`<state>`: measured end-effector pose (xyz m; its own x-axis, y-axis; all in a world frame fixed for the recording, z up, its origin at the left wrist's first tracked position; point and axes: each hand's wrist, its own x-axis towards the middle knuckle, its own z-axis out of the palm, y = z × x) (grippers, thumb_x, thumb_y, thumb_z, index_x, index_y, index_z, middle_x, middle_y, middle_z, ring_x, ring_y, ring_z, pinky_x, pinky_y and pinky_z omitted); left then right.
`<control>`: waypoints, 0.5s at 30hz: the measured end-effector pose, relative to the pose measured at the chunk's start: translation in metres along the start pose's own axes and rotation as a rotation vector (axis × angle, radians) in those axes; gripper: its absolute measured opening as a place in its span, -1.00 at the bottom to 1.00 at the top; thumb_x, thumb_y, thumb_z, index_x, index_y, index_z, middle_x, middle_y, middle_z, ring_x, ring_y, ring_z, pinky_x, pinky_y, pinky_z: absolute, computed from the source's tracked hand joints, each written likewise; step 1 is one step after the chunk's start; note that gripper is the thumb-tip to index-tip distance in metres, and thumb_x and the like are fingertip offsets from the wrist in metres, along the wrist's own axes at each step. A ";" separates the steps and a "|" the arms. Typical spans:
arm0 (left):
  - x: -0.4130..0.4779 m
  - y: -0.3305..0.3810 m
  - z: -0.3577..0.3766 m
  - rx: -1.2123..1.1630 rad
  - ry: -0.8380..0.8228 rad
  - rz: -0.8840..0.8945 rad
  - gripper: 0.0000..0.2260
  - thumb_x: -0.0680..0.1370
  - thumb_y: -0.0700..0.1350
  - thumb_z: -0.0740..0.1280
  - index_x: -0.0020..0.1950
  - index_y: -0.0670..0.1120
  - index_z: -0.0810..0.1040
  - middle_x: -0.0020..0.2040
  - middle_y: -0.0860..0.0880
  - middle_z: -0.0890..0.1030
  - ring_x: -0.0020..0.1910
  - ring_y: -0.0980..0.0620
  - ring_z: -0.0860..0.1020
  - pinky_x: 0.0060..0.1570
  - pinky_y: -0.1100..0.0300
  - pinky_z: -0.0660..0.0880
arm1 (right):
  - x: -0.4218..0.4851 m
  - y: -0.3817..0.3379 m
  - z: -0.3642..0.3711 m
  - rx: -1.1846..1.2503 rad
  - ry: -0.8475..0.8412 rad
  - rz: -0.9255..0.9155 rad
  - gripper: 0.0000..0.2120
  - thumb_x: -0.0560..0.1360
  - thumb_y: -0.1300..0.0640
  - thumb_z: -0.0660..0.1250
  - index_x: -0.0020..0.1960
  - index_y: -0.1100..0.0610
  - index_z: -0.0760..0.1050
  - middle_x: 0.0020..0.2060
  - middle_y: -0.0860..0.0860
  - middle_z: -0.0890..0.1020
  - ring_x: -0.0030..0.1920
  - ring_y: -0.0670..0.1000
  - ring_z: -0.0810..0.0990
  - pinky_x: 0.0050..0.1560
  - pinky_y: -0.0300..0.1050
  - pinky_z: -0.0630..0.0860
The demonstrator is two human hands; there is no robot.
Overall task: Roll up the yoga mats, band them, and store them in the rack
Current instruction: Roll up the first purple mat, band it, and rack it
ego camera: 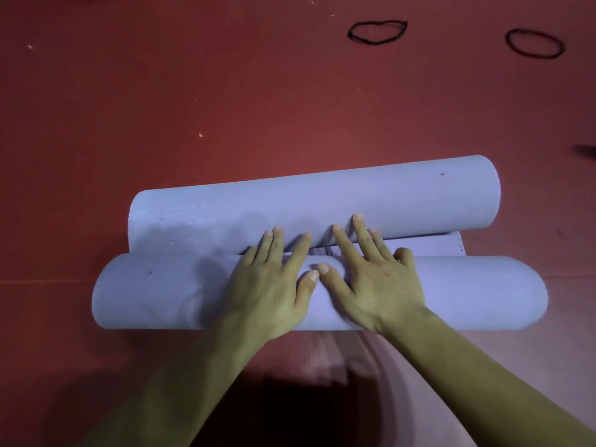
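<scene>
- While both palms bear down on its near roll, the lavender foam yoga mat [322, 198] lies on the red floor [193, 91].
- Left hand [271, 285], right hand [377, 285]: fingers [361, 227] straight, gripping nothing, likely keeping the roll tight.
- Black elastic bands [351, 34] lie well beyond.

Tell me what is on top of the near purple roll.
The left hand and right hand lie flat on the near roll, fingers reaching the far roll. Its surface under the palms is hidden.

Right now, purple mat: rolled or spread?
Rolled: purple mat forms two tubes side by side; left hand, right hand press flat on it.
</scene>
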<state>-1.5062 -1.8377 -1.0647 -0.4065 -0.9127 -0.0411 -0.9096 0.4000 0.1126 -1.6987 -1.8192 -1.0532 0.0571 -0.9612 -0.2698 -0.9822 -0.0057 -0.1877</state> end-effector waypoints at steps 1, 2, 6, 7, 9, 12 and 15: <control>0.003 -0.002 0.000 -0.003 0.005 0.012 -0.42 0.63 0.20 0.02 0.56 -0.06 0.34 0.43 -0.36 0.43 0.43 -0.31 0.43 0.31 -0.18 0.46 | 0.001 0.000 -0.001 0.010 0.007 -0.004 -0.22 0.51 -0.49 -0.31 0.65 -0.19 -0.20 0.64 -0.05 -0.27 0.65 0.02 -0.04 0.38 0.13 0.17; 0.006 -0.004 0.001 -0.007 0.009 0.024 -0.41 0.63 0.21 0.03 0.57 -0.06 0.33 0.43 -0.37 0.43 0.43 -0.31 0.43 0.31 -0.17 0.47 | 0.001 0.000 -0.002 0.016 0.014 -0.002 -0.23 0.52 -0.48 -0.29 0.65 -0.19 -0.19 0.63 -0.04 -0.28 0.65 0.02 -0.05 0.38 0.13 0.18; 0.012 -0.010 0.003 -0.002 0.016 0.052 -0.39 0.62 0.24 0.04 0.59 -0.04 0.30 0.43 -0.35 0.44 0.43 -0.29 0.43 0.32 -0.13 0.48 | 0.002 0.000 0.000 0.011 0.031 -0.004 -0.21 0.51 -0.48 -0.30 0.66 -0.17 -0.05 0.64 0.00 -0.25 0.66 0.04 -0.10 0.43 0.16 0.15; 0.013 -0.010 0.002 0.001 0.012 0.057 -0.39 0.62 0.24 0.03 0.59 -0.04 0.29 0.43 -0.35 0.45 0.43 -0.28 0.43 0.33 -0.13 0.47 | 0.004 0.001 -0.001 0.007 0.024 -0.001 -0.20 0.51 -0.47 -0.28 0.65 -0.16 0.02 0.66 0.04 -0.18 0.65 0.06 -0.05 0.41 0.16 0.19; 0.013 -0.011 0.002 0.012 0.011 0.060 -0.38 0.62 0.24 0.01 0.59 -0.05 0.29 0.42 -0.35 0.45 0.43 -0.28 0.44 0.33 -0.12 0.47 | 0.005 0.000 -0.004 0.012 0.041 0.002 -0.26 0.54 -0.45 -0.19 0.57 -0.11 0.27 0.58 0.13 0.18 0.54 0.15 0.24 0.25 0.15 0.34; 0.013 -0.012 0.002 0.015 -0.007 0.057 -0.38 0.63 0.23 0.01 0.59 -0.07 0.29 0.43 -0.35 0.44 0.44 -0.28 0.43 0.34 -0.13 0.46 | 0.004 -0.001 -0.004 -0.013 0.096 0.004 -0.28 0.56 -0.43 -0.15 0.44 -0.04 0.45 0.26 0.05 0.52 0.22 0.15 0.50 0.11 0.11 0.38; 0.011 -0.011 0.002 0.011 -0.004 0.055 -0.39 0.63 0.22 0.03 0.55 -0.12 0.37 0.42 -0.36 0.44 0.42 -0.29 0.44 0.32 -0.15 0.48 | 0.006 0.000 -0.007 0.004 0.007 -0.003 -0.17 0.49 -0.47 -0.30 0.60 -0.12 0.19 0.44 -0.04 0.45 0.48 0.07 0.33 0.31 0.10 0.29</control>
<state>-1.5008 -1.8515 -1.0681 -0.4565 -0.8889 -0.0389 -0.8866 0.4508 0.1035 -1.6998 -1.8266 -1.0482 0.0584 -0.9632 -0.2624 -0.9813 -0.0071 -0.1925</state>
